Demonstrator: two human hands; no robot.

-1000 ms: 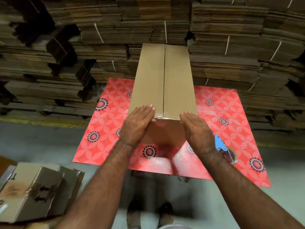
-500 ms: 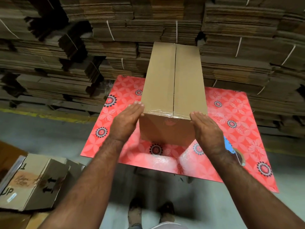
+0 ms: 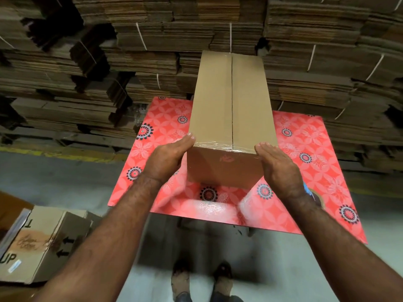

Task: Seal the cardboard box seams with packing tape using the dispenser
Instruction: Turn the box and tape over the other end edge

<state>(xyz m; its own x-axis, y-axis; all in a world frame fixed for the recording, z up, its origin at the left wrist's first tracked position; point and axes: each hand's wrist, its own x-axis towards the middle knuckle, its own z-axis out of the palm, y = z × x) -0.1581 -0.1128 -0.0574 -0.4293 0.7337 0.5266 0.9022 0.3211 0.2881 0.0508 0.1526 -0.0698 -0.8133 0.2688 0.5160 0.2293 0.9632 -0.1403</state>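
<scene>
A long brown cardboard box point(image 3: 216, 101) stands on a table under a red flowered cloth point(image 3: 305, 149). Its top flaps meet in a centre seam, and clear tape crosses the near top edge. My left hand point(image 3: 168, 159) lies flat against the box's left near corner, fingers straight. My right hand point(image 3: 277, 166) lies flat against the right near corner, fingers straight too. The tape dispenser point(image 3: 314, 194), blue with a brown roll, sits on the cloth just behind my right wrist and is mostly hidden by it.
Stacks of flattened cardboard bundles point(image 3: 109, 62) fill the whole background behind the table. A worn box marked UP point(image 3: 37, 243) sits on the floor at lower left. My shoes point(image 3: 200, 280) stand on the grey floor at the table's near edge.
Both hands slid from the box's near top edge out and down onto its two near corners. The view shifted, so the box sits further right in the frame.
</scene>
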